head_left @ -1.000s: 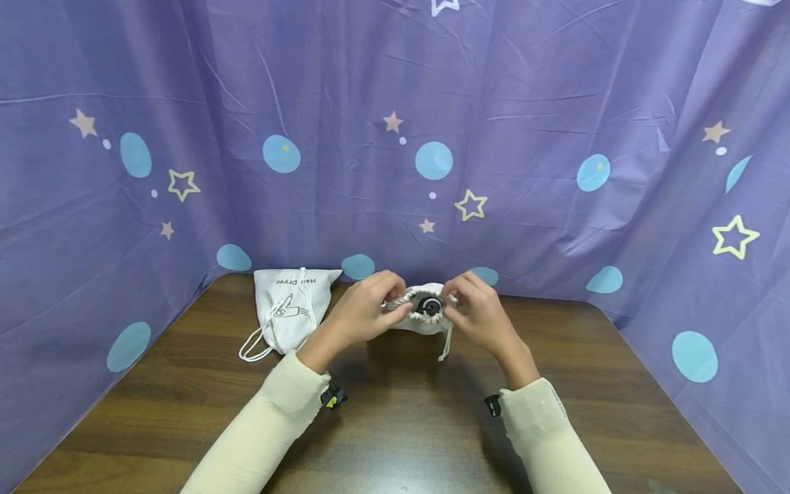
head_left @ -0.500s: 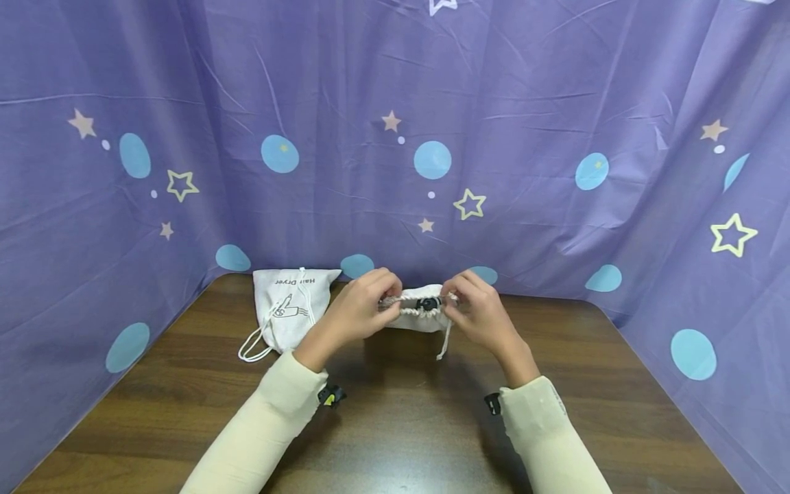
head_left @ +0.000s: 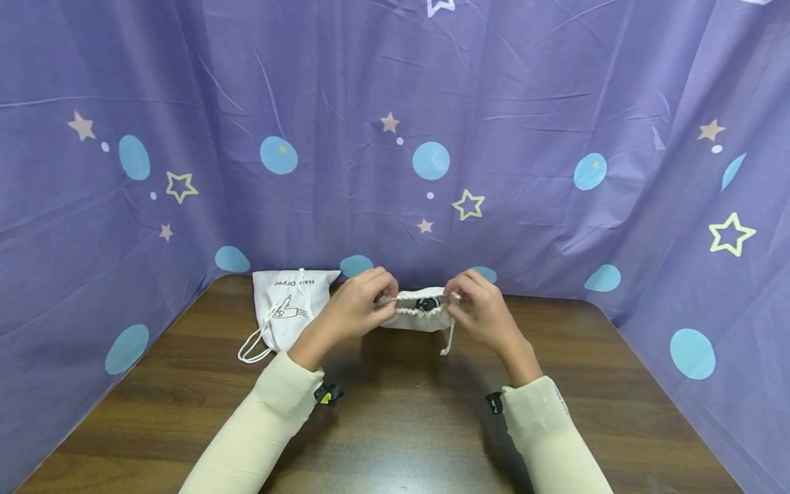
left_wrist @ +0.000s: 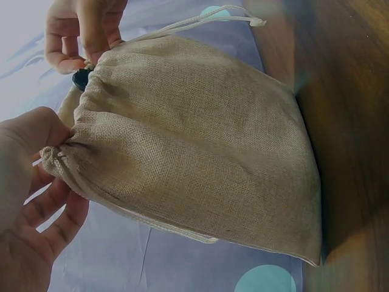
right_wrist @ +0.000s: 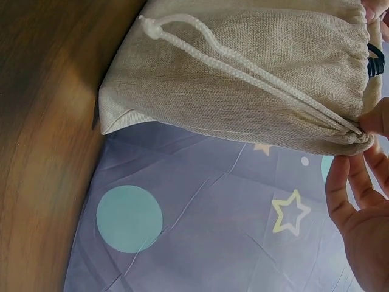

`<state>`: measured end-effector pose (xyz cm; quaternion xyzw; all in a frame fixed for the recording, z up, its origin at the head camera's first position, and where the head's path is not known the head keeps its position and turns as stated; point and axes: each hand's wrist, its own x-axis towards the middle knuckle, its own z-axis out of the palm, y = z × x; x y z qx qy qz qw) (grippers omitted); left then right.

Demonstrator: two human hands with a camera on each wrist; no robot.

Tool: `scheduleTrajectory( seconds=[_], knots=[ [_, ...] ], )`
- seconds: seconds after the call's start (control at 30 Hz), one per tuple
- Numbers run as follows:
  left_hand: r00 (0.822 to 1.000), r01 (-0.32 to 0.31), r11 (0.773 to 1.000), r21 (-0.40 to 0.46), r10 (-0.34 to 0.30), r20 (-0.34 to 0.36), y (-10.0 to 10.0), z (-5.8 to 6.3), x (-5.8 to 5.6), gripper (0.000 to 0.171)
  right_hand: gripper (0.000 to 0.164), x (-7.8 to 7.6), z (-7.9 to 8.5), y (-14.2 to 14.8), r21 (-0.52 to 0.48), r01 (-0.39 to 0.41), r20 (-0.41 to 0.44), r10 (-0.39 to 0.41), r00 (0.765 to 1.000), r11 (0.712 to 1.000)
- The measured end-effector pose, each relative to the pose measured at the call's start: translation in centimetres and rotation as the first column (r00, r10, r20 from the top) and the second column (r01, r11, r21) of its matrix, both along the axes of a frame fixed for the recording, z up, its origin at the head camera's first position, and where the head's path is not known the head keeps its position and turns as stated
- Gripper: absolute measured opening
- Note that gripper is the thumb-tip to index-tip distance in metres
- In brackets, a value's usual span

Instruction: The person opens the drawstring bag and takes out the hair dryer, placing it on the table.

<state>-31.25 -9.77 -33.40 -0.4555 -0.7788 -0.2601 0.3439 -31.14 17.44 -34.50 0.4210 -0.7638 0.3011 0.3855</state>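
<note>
A beige cloth drawstring bag stands upright on the table, its gathered mouth facing up. The left hand pinches one corner of the mouth between thumb and fingers. At the opposite corner, the right hand pinches the gathered rim where the white cord comes out, knotted at its end. Between the hands the mouth is a narrow slit. A black object shows inside it; a dark ribbed piece is visible at the rim in the right wrist view. The rest of its shape is hidden by the cloth.
Left of the hands, a second white drawstring bag lies flat, printed "Hair Dryer" with a drawing, its cords loose. A brown wooden table lies beneath. A purple curtain with stars and dots stands behind and at both sides.
The bag's mouth has gone from a rounder opening to a narrow slit, as the left hand has drawn slightly leftward. Both hands keep their hold on the rim.
</note>
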Motion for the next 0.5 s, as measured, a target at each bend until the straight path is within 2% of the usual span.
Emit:
scheduleTrajectory(
  seconds=[0.17,0.5],
  knots=[
    [1.000,0.019,1.000,-0.008,-0.019,0.007,0.01,-0.02,-0.10,0.016,0.025,-0.03,0.03,0.21,0.001,0.012,-0.004,-0.012,1.000,1.000],
    [0.999,0.005,0.999,-0.032,-0.003,0.050,-0.52,0.25,-0.03,0.016,0.026,-0.15,0.15,0.50,0.003,0.027,-0.005,-0.027,1.000,1.000]
  ],
)
